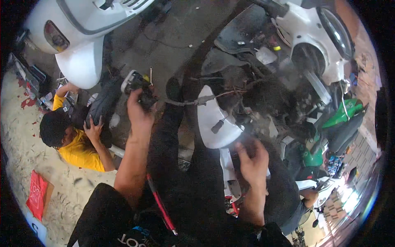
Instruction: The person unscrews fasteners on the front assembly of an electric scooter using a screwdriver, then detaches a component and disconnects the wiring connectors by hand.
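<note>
My left hand is closed round a small black part with a silver-white rim; I cannot make out its exact kind. From that part a grey wiring cable runs right, across the top of a curved white plastic panel. A black connector hangs in front of the panel. My right hand pinches the panel's lower right edge between thumb and fingers. Beyond the panel, thin brown wires lead into a dark tangle of scooter parts.
A white scooter stands at upper left, where a person in a yellow shirt holds its tyre. A partly stripped white scooter body and a green panel are at right. A wrench lies beyond my left hand.
</note>
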Tool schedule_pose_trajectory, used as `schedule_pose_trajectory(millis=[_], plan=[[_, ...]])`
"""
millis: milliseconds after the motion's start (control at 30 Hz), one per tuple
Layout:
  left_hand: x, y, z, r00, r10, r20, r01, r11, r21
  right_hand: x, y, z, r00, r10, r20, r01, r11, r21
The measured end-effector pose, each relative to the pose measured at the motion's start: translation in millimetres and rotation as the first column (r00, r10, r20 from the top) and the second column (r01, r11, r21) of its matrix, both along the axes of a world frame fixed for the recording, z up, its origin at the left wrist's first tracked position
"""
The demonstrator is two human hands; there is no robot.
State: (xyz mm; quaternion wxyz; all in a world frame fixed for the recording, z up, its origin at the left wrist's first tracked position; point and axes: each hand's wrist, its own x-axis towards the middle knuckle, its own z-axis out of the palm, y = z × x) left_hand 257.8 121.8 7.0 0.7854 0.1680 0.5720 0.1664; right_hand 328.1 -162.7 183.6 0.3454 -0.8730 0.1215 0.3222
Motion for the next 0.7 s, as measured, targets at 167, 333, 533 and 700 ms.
schedule_pose_trajectory(millis=[167,333,533,700], plan=[[27.2,1.9,72.7,0.985,0.067,0.161,-0.068,0.998,0.002,14.7,-16.7,18.1,0.992,-0.037,0.119,0.041,0.999,-0.023],[58.7,-4.2,116.5,0.931,-0.004,0.366,-0.042,0.992,0.117,41.5,-14.2,37.7,0.964,-0.075,0.254,0.066,0.997,0.046],[87.3,-15.1,157.7,0.872,-0.216,0.438,0.122,0.965,0.234,87.8,17.7,34.3,0.773,0.310,0.554,-0.456,0.878,0.146],[112.5,-24.9,139.9,0.854,-0.148,0.499,0.068,0.982,0.174,109.2,51.5,2.4,0.793,0.563,0.233,-0.608,0.754,0.248]])
